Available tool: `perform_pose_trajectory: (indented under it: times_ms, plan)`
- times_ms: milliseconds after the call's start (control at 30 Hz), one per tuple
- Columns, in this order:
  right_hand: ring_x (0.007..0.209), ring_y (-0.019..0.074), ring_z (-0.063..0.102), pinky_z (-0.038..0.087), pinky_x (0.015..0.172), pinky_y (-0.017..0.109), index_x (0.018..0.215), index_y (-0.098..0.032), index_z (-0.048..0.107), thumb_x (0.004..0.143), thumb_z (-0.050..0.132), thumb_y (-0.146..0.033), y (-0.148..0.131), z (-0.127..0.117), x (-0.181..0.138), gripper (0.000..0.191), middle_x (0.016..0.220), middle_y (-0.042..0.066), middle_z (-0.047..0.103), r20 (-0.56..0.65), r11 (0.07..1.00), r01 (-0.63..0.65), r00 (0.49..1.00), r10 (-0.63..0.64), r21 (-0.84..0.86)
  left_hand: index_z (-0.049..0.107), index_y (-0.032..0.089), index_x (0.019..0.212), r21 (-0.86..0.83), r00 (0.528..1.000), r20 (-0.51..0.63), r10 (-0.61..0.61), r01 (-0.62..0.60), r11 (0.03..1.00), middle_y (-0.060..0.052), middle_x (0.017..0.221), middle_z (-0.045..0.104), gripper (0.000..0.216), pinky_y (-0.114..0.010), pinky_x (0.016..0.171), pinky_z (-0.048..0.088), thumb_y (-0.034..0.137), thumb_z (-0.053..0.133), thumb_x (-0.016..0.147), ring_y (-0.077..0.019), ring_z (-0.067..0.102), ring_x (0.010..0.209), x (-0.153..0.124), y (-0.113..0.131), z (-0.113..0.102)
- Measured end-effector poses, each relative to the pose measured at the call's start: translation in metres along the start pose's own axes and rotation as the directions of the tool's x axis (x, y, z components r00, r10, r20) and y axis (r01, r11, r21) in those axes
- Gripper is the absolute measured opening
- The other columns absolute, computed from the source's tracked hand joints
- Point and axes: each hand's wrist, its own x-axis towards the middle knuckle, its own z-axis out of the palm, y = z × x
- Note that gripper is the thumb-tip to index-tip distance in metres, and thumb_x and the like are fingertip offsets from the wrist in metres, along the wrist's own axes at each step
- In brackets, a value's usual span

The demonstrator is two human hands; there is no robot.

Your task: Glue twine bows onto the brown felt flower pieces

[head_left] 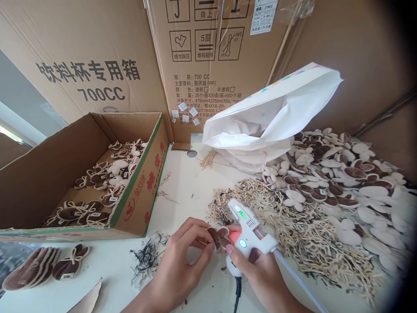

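Observation:
My left hand (184, 254) is closed, pinching a small brown plush piece (219, 238) with pale edges and rounded lobes between thumb and fingertips. Wrapped round the handle of a white glue gun (247, 221) is my right hand (262, 271), its thumb close to the plush piece. A green light shows on the gun, whose nozzle end points up and away to the left. A long pale glue stick (301, 282) runs out of its back, and a black cord (238, 287) hangs from the handle. The fingers behind the gun are partly hidden.
At left stands an open cardboard box (130, 217) holding brown pieces with string bows. Stacked plush pieces (32, 267) lie in front. Black threads (146, 256) lie beside my left wrist. To the right are heaped cord bits (302, 234), a plush pile (352, 174) and a white bag (250, 126).

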Motion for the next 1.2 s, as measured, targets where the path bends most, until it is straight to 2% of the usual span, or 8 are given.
perform_pose_trajectory:
  times_ms: [167,367,533,933,1100,1200]
  plan:
    - [0.100,0.0238,0.065,0.051,0.091,0.039,0.125,-0.027,0.062,0.093,0.073,-0.046,-0.003,0.002,0.000,0.038,0.110,0.006,0.073,0.040,1.000,0.011,0.999,-0.012,0.015,0.066,0.023,0.102,0.174,0.996,-0.043,0.081,-0.072,0.982,-0.008,0.122,0.063,0.015,-0.030,0.081,0.061,0.014,0.069,0.090,-0.0192,0.070,0.096,-0.004,-0.004,0.003]
    - [0.110,0.0273,0.066,0.051,0.097,0.041,0.125,-0.026,0.064,0.093,0.074,-0.046,-0.005,0.003,-0.001,0.040,0.118,0.008,0.073,0.054,1.000,-0.008,0.998,0.008,0.002,0.068,0.024,0.100,0.313,0.986,-0.101,0.133,-0.096,0.945,-0.008,0.120,0.066,0.014,-0.030,0.076,0.059,0.015,0.068,0.090,-0.0187,0.071,0.090,-0.005,-0.006,0.007]
    - [0.114,0.0273,0.067,0.050,0.102,0.040,0.127,-0.027,0.065,0.093,0.073,-0.045,-0.006,0.004,-0.003,0.039,0.123,0.009,0.073,0.084,1.000,0.005,0.996,-0.006,0.004,0.066,0.024,0.101,0.341,0.971,-0.142,0.194,-0.136,0.930,-0.007,0.110,0.069,0.019,-0.029,0.072,0.056,0.011,0.066,0.088,-0.0192,0.069,0.088,-0.004,-0.003,0.009]
    - [0.119,0.0305,0.067,0.050,0.107,0.044,0.129,-0.025,0.062,0.093,0.074,-0.044,-0.004,0.004,-0.002,0.042,0.126,0.010,0.073,0.093,1.000,-0.009,0.996,0.007,0.020,0.069,0.025,0.098,0.454,0.947,-0.193,0.256,-0.145,0.879,-0.009,0.112,0.069,0.015,-0.032,0.077,0.057,0.013,0.066,0.088,-0.0225,0.070,0.093,-0.006,-0.004,0.013]
    - [0.122,0.0331,0.064,0.046,0.110,0.050,0.131,-0.024,0.062,0.094,0.071,-0.046,-0.006,0.003,-0.003,0.044,0.129,0.012,0.071,0.099,1.000,-0.002,0.995,0.005,-0.028,0.069,0.026,0.099,0.553,0.919,-0.154,0.362,-0.224,0.803,-0.007,0.105,0.074,0.020,-0.031,0.078,0.055,0.010,0.067,0.089,-0.0227,0.071,0.091,-0.008,-0.005,0.012]
    - [0.123,0.0326,0.064,0.046,0.110,0.048,0.131,-0.024,0.063,0.094,0.071,-0.047,-0.005,0.003,-0.003,0.044,0.128,0.012,0.072,0.108,0.999,-0.007,0.994,0.011,-0.038,0.069,0.026,0.098,0.588,0.910,-0.112,0.398,-0.262,0.765,-0.006,0.098,0.075,0.021,-0.032,0.076,0.054,0.007,0.067,0.089,-0.0222,0.071,0.083,-0.010,-0.007,0.010]
